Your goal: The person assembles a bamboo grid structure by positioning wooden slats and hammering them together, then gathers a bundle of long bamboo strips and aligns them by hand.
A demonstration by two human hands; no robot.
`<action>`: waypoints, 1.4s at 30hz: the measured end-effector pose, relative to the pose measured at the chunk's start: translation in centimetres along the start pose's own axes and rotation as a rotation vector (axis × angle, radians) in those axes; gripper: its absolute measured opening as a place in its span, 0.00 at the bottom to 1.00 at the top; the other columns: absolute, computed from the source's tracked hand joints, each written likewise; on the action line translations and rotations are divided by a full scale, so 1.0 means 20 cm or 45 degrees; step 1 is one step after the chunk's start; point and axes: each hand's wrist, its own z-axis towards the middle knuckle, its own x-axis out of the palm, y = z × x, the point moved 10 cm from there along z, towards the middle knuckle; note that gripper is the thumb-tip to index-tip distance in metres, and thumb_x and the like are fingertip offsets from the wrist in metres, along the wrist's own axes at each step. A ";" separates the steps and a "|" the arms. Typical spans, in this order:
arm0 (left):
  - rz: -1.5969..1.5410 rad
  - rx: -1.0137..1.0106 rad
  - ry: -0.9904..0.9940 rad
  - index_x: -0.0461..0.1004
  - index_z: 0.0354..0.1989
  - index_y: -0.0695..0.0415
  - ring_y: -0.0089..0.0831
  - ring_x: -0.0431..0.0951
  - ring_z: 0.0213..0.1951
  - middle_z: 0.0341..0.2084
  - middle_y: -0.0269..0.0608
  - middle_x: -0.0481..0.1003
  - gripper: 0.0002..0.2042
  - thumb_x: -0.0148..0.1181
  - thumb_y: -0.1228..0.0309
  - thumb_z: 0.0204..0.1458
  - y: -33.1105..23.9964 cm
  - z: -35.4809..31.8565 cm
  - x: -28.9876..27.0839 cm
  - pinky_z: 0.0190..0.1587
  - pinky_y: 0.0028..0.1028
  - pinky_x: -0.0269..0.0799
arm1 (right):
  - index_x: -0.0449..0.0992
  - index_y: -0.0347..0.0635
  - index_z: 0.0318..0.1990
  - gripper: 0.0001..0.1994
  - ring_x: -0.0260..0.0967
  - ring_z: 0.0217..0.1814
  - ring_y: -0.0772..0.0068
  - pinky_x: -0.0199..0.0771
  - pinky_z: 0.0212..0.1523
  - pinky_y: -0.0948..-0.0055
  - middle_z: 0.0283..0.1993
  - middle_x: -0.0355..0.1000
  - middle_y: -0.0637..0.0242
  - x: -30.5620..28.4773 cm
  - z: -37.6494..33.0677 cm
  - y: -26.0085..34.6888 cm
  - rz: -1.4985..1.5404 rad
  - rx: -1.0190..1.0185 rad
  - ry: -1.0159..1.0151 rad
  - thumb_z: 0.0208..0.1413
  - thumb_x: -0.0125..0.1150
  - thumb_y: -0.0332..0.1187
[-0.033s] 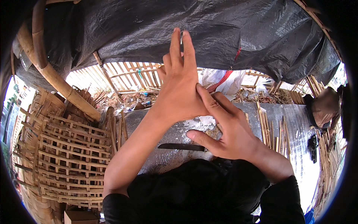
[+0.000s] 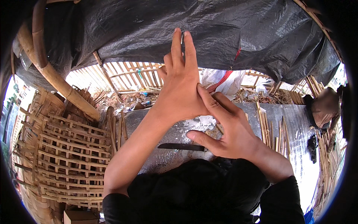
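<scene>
My left hand (image 2: pixel 179 87) is raised in the middle, back toward me. Two of its fingers point up side by side with a narrow gap, and the others are bent. Its thumb is hidden behind my right hand (image 2: pixel 233 128). That right hand touches the edge of the left with a fingertip; its own thumb stands apart, pointing left. No object shows in either hand. Below them a knife with a long dark blade (image 2: pixel 181 146) lies on a silvery sheet (image 2: pixel 149 162); its handle end is partly covered by my right hand.
An open-weave bamboo lattice (image 2: pixel 74 153) stands at the left, beside a thick bamboo pole (image 2: pixel 59 84). Thin bamboo strips (image 2: pixel 264 127) lie on the sheet's right side. Black plastic sheeting (image 2: pixel 149 33) hangs ahead, above a white sack (image 2: pixel 231 84). Another person (image 2: pixel 324 108) is at the far right.
My left hand has shifted very slightly to the right at the fingertips. Otherwise both hands keep the same pose, and the knife lies where it was.
</scene>
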 end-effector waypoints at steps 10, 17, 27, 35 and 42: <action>-0.054 -0.228 0.432 0.30 0.77 0.65 0.66 0.53 0.69 0.77 0.62 0.30 0.79 0.86 0.56 0.16 0.20 -0.06 0.14 0.68 0.65 0.55 | 0.66 0.29 0.67 0.38 0.77 0.39 0.63 0.77 0.38 0.69 0.43 0.77 0.52 0.06 -0.03 0.00 0.243 -0.118 0.096 0.50 0.76 0.33; -0.073 -0.203 0.326 0.29 0.77 0.65 0.66 0.56 0.68 0.76 0.66 0.31 0.71 0.81 0.63 0.27 0.18 -0.10 0.21 0.65 0.65 0.57 | 0.50 0.28 0.74 0.46 0.66 0.67 0.36 0.72 0.62 0.55 0.64 0.64 0.35 0.15 -0.02 -0.03 -0.120 0.065 0.310 0.54 0.70 0.37; -0.242 -0.249 0.367 0.24 0.77 0.59 0.67 0.41 0.73 0.75 0.69 0.28 0.77 0.84 0.58 0.23 0.15 -0.07 0.19 0.70 0.60 0.48 | 0.52 0.26 0.74 0.47 0.78 0.45 0.46 0.79 0.45 0.60 0.55 0.70 0.40 0.07 0.00 -0.02 -0.030 -0.037 0.196 0.51 0.73 0.35; -0.740 -0.150 0.462 0.24 0.78 0.54 0.56 0.55 0.72 0.78 0.59 0.29 0.90 0.86 0.49 0.02 0.18 -0.11 0.22 0.67 0.53 0.60 | 0.67 0.29 0.60 0.29 0.79 0.44 0.63 0.77 0.44 0.68 0.45 0.78 0.54 0.04 -0.03 0.08 0.268 -0.145 0.168 0.53 0.71 0.29; -0.851 0.322 0.136 0.26 0.78 0.56 0.52 0.52 0.72 0.78 0.59 0.29 0.91 0.86 0.44 0.01 0.00 -0.03 0.06 0.61 0.48 0.64 | 0.69 0.30 0.54 0.15 0.75 0.37 0.76 0.76 0.36 0.73 0.39 0.76 0.60 0.10 -0.02 -0.15 1.122 0.401 0.046 0.66 0.61 0.29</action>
